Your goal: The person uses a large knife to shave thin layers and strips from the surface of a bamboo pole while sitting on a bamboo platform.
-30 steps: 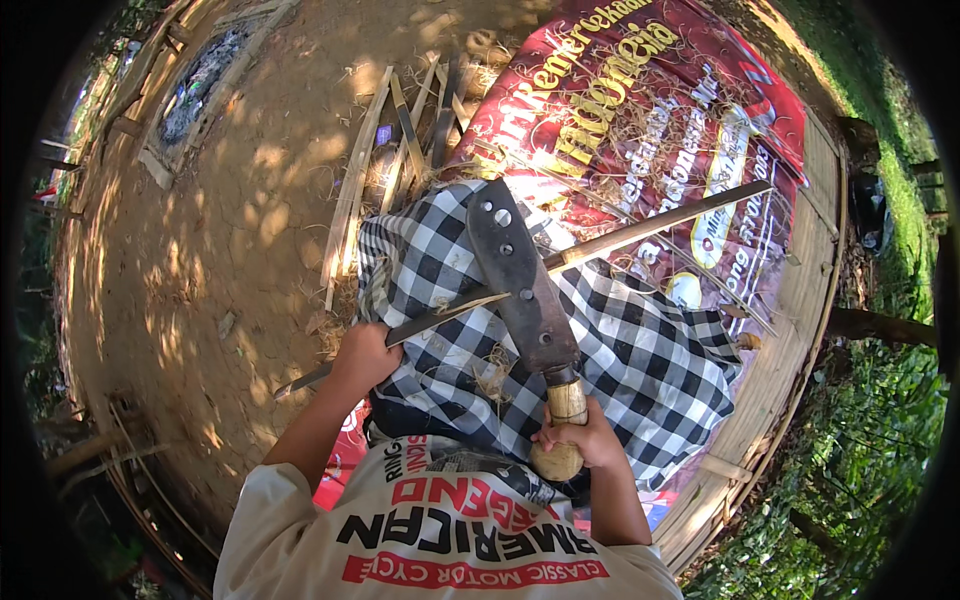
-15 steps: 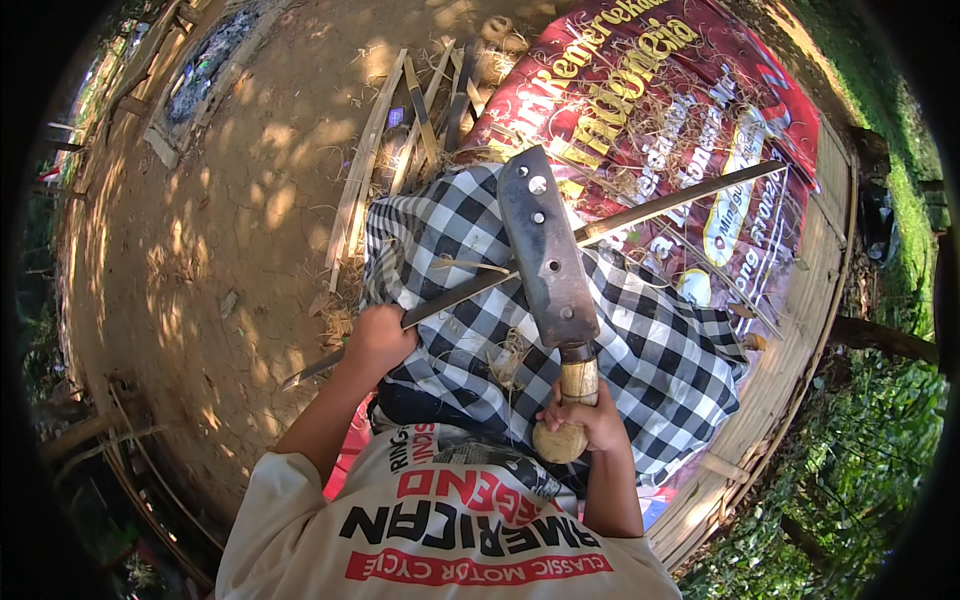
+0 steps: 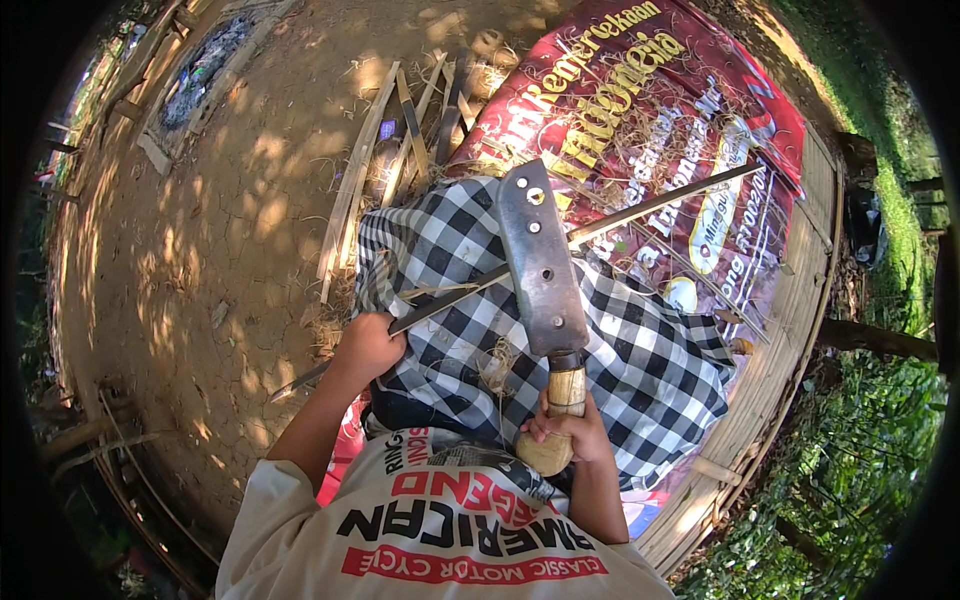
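Note:
My left hand (image 3: 368, 345) is closed around the near end of a long, thin bamboo strip (image 3: 665, 203), which slants up to the right across my lap. In my right hand (image 3: 578, 428) is the wooden handle of a broad-bladed knife (image 3: 546, 285), with fingers wrapped just above its rounded knob. Several round holes or light spots mark the dark metal blade. The blade crosses over the strip and hides part of it; whether its edge touches the strip, I cannot tell. A thin pale shaving (image 3: 437, 291) lies along the strip. Beneath is a black-and-white checked cloth (image 3: 430, 235) over my legs.
More split strips (image 3: 358, 180) lie on the bare earth (image 3: 200, 300) ahead to the left. A red printed banner (image 3: 540, 95), strewn with curly shavings, covers part of a bamboo platform (image 3: 790, 330) to the right. Ash fills a pit (image 3: 205, 75) at far left; greenery (image 3: 850, 430) borders the right.
The view has shifted slightly. The knife's blade catches more light and appears a little turned. The thin shaving sits nearer my left hand. Both hands keep their grips.

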The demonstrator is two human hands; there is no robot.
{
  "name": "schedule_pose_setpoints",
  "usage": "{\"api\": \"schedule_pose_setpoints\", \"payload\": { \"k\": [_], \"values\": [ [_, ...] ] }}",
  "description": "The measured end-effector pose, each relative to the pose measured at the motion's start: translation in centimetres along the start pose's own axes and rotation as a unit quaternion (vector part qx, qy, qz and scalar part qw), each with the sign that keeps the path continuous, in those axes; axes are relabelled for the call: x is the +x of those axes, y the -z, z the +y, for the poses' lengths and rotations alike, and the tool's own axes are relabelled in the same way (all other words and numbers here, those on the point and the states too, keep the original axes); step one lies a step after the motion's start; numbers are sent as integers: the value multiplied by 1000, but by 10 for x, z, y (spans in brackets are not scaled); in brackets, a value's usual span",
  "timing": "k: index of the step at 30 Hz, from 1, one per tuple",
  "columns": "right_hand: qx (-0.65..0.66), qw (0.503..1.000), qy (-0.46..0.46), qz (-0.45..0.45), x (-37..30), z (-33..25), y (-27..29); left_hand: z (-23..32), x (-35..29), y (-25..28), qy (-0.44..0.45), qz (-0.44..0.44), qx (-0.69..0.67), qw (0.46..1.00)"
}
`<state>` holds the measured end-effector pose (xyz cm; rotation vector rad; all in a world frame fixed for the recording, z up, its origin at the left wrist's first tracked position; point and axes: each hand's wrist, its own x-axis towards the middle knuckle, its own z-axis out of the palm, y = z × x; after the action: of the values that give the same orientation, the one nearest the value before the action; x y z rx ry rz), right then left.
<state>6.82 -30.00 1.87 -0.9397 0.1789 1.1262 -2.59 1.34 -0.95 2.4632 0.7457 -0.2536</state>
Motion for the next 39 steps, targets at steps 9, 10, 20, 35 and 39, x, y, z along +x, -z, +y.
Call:
{"api": "schedule_pose_setpoints", "payload": {
  "k": [9,10,20,35,39],
  "values": [
    [0,962,248,112,-35,-52,8,47,66,107,68,-53,-433,897],
    [1,957,263,123,-37,-53,8,55,79,128,24,-51,-463,885],
    [-26,953,277,118,-31,-32,-19,146,87,255,-368,64,-697,612],
    [-111,873,398,259,-26,-26,-21,170,45,2,-127,45,-755,641],
    [-142,878,374,263,-34,-18,-1,180,20,-51,-63,-37,-724,686]
  ]
}}
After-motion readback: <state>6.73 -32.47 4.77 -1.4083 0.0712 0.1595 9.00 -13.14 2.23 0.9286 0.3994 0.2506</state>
